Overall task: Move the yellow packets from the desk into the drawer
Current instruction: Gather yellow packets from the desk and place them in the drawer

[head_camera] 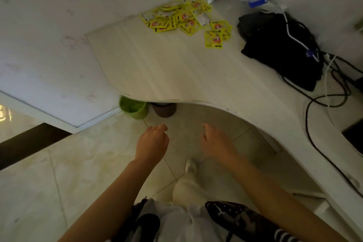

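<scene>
Loose heap of small flat yellow foil-type packets (186, 19) sits at the far corner of the pale wood-grain curved desk (167, 68), near the wall, a couple strays lying just right of the main pile. I'd judge them light, thin, floppy and probably slick, so they'll slide over each other; best bet is to sweep or pinch a bunch from the pile edge, or gather with both palms, rather than pick singles off the flat top. My left hand (152, 142) hangs over the floor tiles short of the desk edge, fingers loosely curled, holding nothing. My right hand (215, 141) is alongside, fingers half spread, also empty, a bit motion-blurred. Both well apart from the packets. No drawer visible anywhere; presumably under the desktop, can't tell which side. Packet count is unreadable, since they overlap. Black fabric bundle (279, 49) with cables sits right of the pile, its contents unclear. Green plastic bin (133, 109) is partly hidden under the desk lip.
</scene>
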A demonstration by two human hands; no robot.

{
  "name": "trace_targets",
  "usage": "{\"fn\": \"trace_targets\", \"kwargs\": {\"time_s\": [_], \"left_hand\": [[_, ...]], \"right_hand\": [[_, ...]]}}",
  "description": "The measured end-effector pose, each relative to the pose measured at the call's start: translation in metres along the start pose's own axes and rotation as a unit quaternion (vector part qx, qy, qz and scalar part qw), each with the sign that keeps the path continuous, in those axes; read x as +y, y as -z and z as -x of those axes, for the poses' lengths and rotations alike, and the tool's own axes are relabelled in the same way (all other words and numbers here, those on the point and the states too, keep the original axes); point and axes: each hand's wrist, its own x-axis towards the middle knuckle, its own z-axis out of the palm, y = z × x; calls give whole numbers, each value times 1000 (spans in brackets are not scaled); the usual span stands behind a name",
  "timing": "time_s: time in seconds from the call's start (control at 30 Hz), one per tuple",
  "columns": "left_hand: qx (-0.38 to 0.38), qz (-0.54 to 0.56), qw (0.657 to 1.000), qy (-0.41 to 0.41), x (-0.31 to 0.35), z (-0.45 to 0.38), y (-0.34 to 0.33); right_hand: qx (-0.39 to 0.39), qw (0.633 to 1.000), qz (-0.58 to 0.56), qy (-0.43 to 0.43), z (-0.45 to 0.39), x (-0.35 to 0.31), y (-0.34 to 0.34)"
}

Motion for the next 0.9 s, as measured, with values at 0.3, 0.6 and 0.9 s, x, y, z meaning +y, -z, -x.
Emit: {"fn": "trace_targets", "kwargs": {"time_s": [0.3, 0.6, 0.9], "left_hand": [[25, 37, 998, 37, 34, -108, 18], [24, 40, 998, 50, 28, -209, 36], [-5, 27, 999, 22, -11, -327, 68]], "right_hand": [[-4, 998, 9, 56, -117, 1, 63], [4, 998, 10, 67, -217, -14, 107], [17, 999, -2, 29, -315, -41, 131]]}}
